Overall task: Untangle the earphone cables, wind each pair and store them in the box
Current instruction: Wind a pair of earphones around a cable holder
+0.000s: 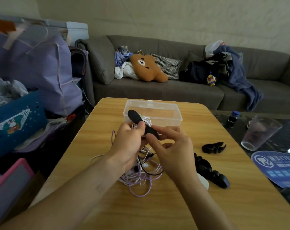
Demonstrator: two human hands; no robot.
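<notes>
**Strapping a wound white pair before it goes in the box**

I have my left hand (130,140) curled around a small coil of white earphone cable (146,121), thumb pressing a flat black oblong tie strap (141,124) against it. My right hand (172,146) pinches the near end of that strap between thumb and forefinger, the other fingers loosely bent. Both hands hover just in front of the clear rectangular plastic box (170,112), which sits open at the far middle of the wooden table (240,188).

Below my wrists lies the remaining tangle of lilac, white and black earphone cables (141,176), loose on the table and not yet sorted. More black straps (214,147) wait to the right, well apart from the tangle.

As I judge it, the step is binding this coil. To do it well I would keep the left thumb firm so the loops cannot spring open, draw the strap snugly round the middle of the bundle rather than an end, and fasten it without crushing the cable. I cannot tell whether any strand trailing from the coil runs into the tangle; I would check that before lifting it toward the box.
</notes>
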